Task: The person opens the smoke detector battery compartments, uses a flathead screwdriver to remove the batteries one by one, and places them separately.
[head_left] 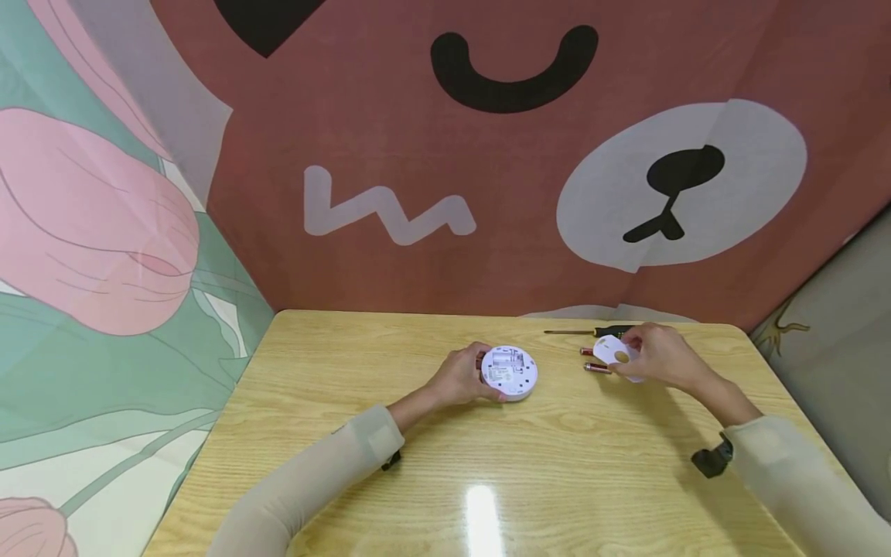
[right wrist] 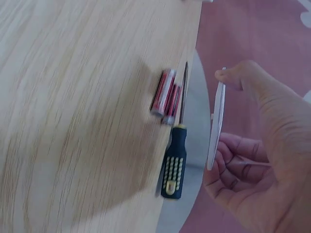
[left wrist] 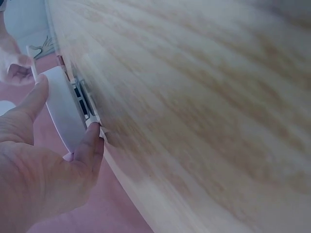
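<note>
My left hand (head_left: 455,377) grips the edge of a round white device (head_left: 511,381) just above or on the table; I cannot tell which. Its upward face carries printed text and a battery compartment with nothing seen in it. In the left wrist view, thumb and fingers span the device's rim (left wrist: 65,111). My right hand (head_left: 663,357) pinches a thin white cover (head_left: 607,348) with a gold round spot, held over the table. Edge-on, the cover (right wrist: 216,126) shows between thumb and fingers in the right wrist view. Two red batteries (right wrist: 164,94) lie near it.
Beside the batteries lies a screwdriver (right wrist: 174,162) with a black and yellow handle, close to the back edge of the wooden table (head_left: 390,340). A printed cloth (head_left: 390,278) hangs behind the table. Light glares off the front of the tabletop.
</note>
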Available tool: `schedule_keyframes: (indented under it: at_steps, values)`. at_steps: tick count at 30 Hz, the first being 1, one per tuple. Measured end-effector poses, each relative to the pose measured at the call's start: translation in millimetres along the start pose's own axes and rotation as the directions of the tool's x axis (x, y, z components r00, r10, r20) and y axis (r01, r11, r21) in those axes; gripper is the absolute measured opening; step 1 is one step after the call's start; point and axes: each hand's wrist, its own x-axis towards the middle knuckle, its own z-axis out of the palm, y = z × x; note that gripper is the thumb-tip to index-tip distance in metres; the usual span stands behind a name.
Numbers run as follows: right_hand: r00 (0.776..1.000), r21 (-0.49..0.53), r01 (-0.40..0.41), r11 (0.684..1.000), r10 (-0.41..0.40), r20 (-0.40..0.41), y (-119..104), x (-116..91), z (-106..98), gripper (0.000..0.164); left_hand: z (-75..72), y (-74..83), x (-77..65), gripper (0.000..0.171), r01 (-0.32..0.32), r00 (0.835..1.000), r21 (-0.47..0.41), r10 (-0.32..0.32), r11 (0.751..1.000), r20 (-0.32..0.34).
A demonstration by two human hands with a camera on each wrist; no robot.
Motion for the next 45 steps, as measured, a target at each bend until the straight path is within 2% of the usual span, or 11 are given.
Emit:
schedule_keyframes:
  at_steps: [9,17,22,31,45]
  values:
    - [0.998,0.015,-0.05,0.999,0.05,-0.025,-24.3,5.4,7.9,0.056,-0.6,1.0,0.2,0.094,0.004,1.0,0.008,-0.004,1.0,-0.006]
    - [0.995,0.026,-0.066,0.997,0.068,-0.067,-49.9,10.4,16.3,0.044,1.6,-0.7,2.0,0.095,0.003,1.0,0.009,-0.003,1.0,-0.01]
    - [0.992,0.057,-0.081,0.995,0.086,-0.094,-65.5,13.3,19.7,0.046,1.9,-0.2,2.8,0.095,0.007,1.0,0.015,-0.007,1.0,-0.009]
    - [0.988,0.101,-0.114,0.988,0.124,-0.092,-91.7,20.8,27.2,0.05,2.3,0.4,2.0,0.094,0.008,1.0,0.01,-0.008,1.0,-0.024]
    - [0.987,0.099,-0.127,0.987,0.136,-0.086,-124.3,36.6,49.5,0.053,2.9,-1.2,2.6,0.09,0.006,1.0,0.007,-0.006,1.0,-0.029]
